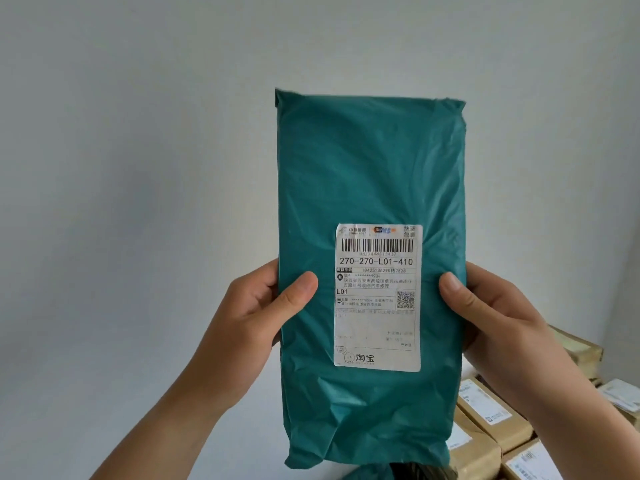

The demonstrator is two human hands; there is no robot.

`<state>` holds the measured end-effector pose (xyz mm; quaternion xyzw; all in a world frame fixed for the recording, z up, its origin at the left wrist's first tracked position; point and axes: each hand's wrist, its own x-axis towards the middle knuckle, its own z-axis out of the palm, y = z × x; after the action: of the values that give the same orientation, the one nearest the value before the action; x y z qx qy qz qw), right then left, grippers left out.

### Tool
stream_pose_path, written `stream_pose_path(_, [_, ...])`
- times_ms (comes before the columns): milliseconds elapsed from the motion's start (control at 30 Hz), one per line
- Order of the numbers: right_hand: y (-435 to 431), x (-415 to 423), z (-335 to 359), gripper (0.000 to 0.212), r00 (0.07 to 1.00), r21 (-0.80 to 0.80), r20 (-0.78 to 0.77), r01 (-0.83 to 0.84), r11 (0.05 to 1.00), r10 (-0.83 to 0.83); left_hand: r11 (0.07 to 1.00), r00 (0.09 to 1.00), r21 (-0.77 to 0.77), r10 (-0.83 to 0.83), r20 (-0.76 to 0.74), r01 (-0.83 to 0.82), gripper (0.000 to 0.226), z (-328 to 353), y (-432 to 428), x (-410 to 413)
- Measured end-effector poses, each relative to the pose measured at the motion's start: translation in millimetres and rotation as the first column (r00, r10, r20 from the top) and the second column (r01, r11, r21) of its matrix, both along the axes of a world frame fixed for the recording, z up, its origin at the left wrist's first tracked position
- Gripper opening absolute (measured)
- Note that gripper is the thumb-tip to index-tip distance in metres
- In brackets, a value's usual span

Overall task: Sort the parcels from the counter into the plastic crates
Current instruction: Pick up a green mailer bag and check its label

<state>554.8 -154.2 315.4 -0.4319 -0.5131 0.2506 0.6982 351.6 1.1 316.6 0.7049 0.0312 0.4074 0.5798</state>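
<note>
A tall teal plastic mailer parcel [370, 174] is held upright in front of a plain wall, its white shipping label [377, 296] facing me. My left hand [252, 317] grips its left edge, thumb on the front. My right hand [491, 317] grips the right edge the same way, thumb beside the label. The fingers of both hands are hidden behind the parcel. No crate is in view.
Several brown cardboard parcels [491, 414] with white labels lie low at the right, behind my right forearm. A dark parcel edge [398, 471] peeks out at the bottom under the teal one. A pale wall [138, 133] fills the background.
</note>
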Motion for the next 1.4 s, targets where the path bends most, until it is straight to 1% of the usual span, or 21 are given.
stream_pose_path(133, [-5.0,-4.8,5.9,0.038,0.999,0.063,0.040,-0.004,0.998,0.001,0.999,0.998,0.037,-0.034,0.049,0.032,0.027,7.5,-4.9,-5.8])
stream_pose_path(233, [-6.9,-5.1,8.1,0.033,0.997,0.100,0.079,-0.033,0.994,0.025,0.998,0.997,0.050,-0.047,0.057,0.044,0.029,10.1,-5.5,-8.4])
stream_pose_path(333, [-7.4,-2.3,7.7,0.048,0.992,0.099,0.120,-0.053,0.994,0.041,0.996,0.996,0.074,-0.054,0.067,0.049,0.021,11.1,-5.1,-10.2])
stream_pose_path(400, [-6.8,-1.3,7.0,0.051,0.990,0.109,0.133,-0.060,0.992,0.045,0.993,0.996,0.107,-0.050,0.071,0.043,0.025,10.1,-3.3,-11.2])
stream_pose_path(533, [-5.5,-0.9,4.6,0.047,0.987,0.119,0.149,-0.069,0.991,0.051,0.989,0.996,0.148,-0.041,0.077,0.030,0.029,6.9,0.0,-11.7])
stream_pose_path(667, [-1.4,-2.1,0.8,0.035,0.986,0.120,0.161,-0.065,0.991,0.045,0.988,0.997,0.156,-0.031,0.065,0.020,0.023,2.2,6.6,-9.3])
stream_pose_path(733, [3.6,-0.6,-1.4,0.033,0.988,0.099,0.152,-0.049,0.994,0.034,0.991,0.998,0.134,-0.021,0.052,0.014,0.019,0.0,11.2,-6.2])
stream_pose_path(833, [16.6,4.6,-7.8,0.033,0.989,0.043,0.145,-0.031,0.999,0.024,0.997,1.000,0.071,-0.009,0.008,0.008,0.025,-7.2,21.2,-1.0])
stream_pose_path(867, [22.1,7.4,-11.1,0.034,0.991,0.018,0.135,-0.018,1.000,0.016,0.999,1.000,0.048,0.001,-0.014,0.000,0.024,-9.8,24.5,1.3])
stream_pose_path(967, [40.4,19.8,-24.0,0.035,0.992,-0.078,0.121,0.033,0.996,-0.023,0.999,0.994,-0.025,0.042,-0.097,-0.044,0.033,-22.9,34.9,8.9])
stream_pose_path(1133, [64.0,26.2,-38.5,0.037,0.991,-0.225,0.127,0.080,0.971,-0.052,0.989,0.976,-0.099,0.084,-0.203,-0.106,0.025,-47.6,49.1,12.4])
stream_pose_path(1267, [70.6,13.1,-39.3,0.038,0.989,-0.254,0.137,0.083,0.964,-0.049,0.980,0.979,-0.148,0.107,-0.176,-0.134,0.025,-52.2,52.7,4.2])
stream_pose_path(1333, [69.8,1.8,-35.8,0.036,0.980,-0.275,0.189,0.110,0.955,-0.058,0.972,0.980,-0.168,0.139,-0.143,-0.163,0.024,-54.2,53.6,-1.1])
stream_pose_path(1400, [69.0,-7.8,-34.9,0.037,0.957,-0.276,0.277,0.165,0.947,-0.086,0.955,0.973,-0.204,0.193,-0.126,-0.216,0.023,-58.6,56.5,-6.1])
